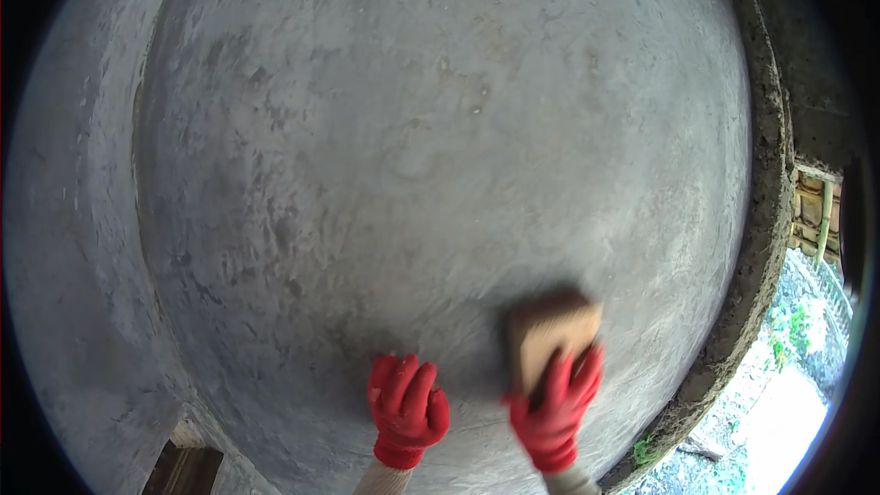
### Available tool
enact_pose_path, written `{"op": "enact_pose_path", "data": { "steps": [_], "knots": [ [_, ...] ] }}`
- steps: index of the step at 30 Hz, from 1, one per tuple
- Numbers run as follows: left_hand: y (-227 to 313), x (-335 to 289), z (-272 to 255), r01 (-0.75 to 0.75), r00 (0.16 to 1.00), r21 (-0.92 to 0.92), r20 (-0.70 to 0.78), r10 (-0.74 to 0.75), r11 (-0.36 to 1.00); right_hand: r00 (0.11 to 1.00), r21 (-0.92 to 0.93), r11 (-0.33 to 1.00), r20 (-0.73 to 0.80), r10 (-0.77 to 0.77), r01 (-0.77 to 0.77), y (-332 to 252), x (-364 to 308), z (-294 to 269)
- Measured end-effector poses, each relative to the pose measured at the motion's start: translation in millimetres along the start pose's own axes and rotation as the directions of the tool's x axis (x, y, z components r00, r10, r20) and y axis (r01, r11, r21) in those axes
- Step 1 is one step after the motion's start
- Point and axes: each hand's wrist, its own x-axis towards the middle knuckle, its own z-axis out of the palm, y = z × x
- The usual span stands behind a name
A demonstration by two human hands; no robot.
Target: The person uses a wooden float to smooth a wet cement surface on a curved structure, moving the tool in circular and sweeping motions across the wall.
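Note:
My right hand (554, 408), in a red glove, grips a brush (555, 337) with a pale wooden block back. A dark brown fringe along the block's far and left sides looks like bristles, though motion blurs it. The brush lies against the grey wall (440, 174). To its left, my left hand (406, 408), also red-gloved, is against or close to the same wall. Its fingers are bent and slightly apart, the thumb off to the right, and no object shows in it. Pale specks mark its fingertips.
A raised seam (139, 156) runs down the wall's left side. Along the right, a rough concrete edge (765, 220) borders the wall, with bright ground and plants (797, 339) beyond. A dark wooden-lined opening (186, 469) sits at lower left.

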Motion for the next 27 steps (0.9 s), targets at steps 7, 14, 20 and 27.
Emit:
{"op": "enact_pose_path", "data": {
  "steps": [7, 14, 20, 27],
  "knots": [
    [-4, 0, -1, -0.006, 1.000, -0.023, 0.026, 0.006, 1.000, 0.995, 0.069, 0.993, 0.024, -0.098, 0.097, -28, 49, 4],
    [-1, -2, -3, 0.005, 0.999, -0.025, 0.040, -0.004, 1.000, 0.989, 0.085, 0.996, -0.141, 0.036, -0.024, -46, 144, -2],
    [5, 3, 8, 0.018, 0.999, -0.113, 0.037, -0.014, 0.993, 0.998, 0.030, 0.999, -0.037, -0.044, 0.045, -25, -44, 17],
    [32, 11, -4, 0.144, 0.987, -0.087, 0.088, -0.136, 0.986, 0.983, 0.132, 0.990, -0.182, -0.031, 0.055, -54, 145, -1]
  ]
}}
